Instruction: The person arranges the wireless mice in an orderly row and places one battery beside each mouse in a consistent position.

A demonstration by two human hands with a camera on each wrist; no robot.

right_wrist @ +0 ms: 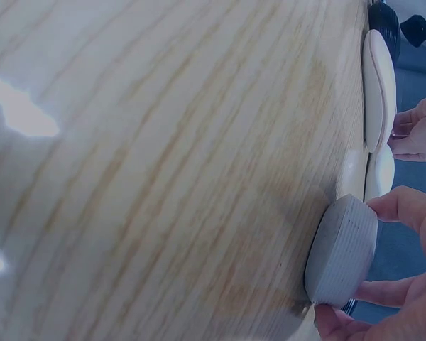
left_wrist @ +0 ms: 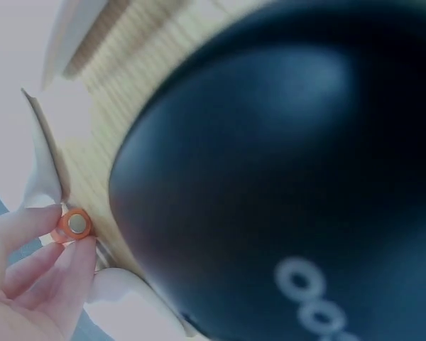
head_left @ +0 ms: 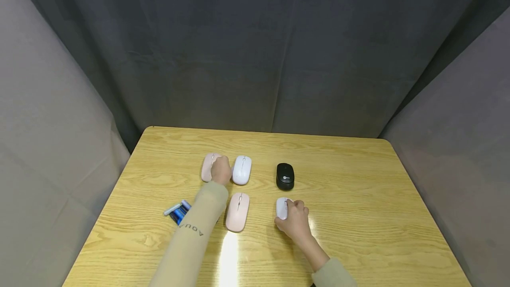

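Observation:
My left hand (head_left: 221, 171) is between a pink mouse (head_left: 208, 168) and a white mouse (head_left: 241, 170) at the back of the table. In the left wrist view its thumb and fingertips pinch an orange battery (left_wrist: 76, 224), metal end toward the camera. A black mouse (left_wrist: 284, 170) with pale lettering fills much of that view. My right hand (head_left: 295, 223) grips a small white mouse (head_left: 281, 207) by its sides, close over the wood. From the right wrist, this mouse (right_wrist: 341, 252) shows its ridged side between thumb and fingers.
Loose blue and white batteries (head_left: 179, 211) lie left of my left sleeve, which hides some of the table. Another pink mouse (head_left: 237, 212) lies between my arms. Beyond my right hand stands a black mouse (head_left: 285, 176). A dark curtain (head_left: 255, 56) hangs behind the wooden table (head_left: 358, 216).

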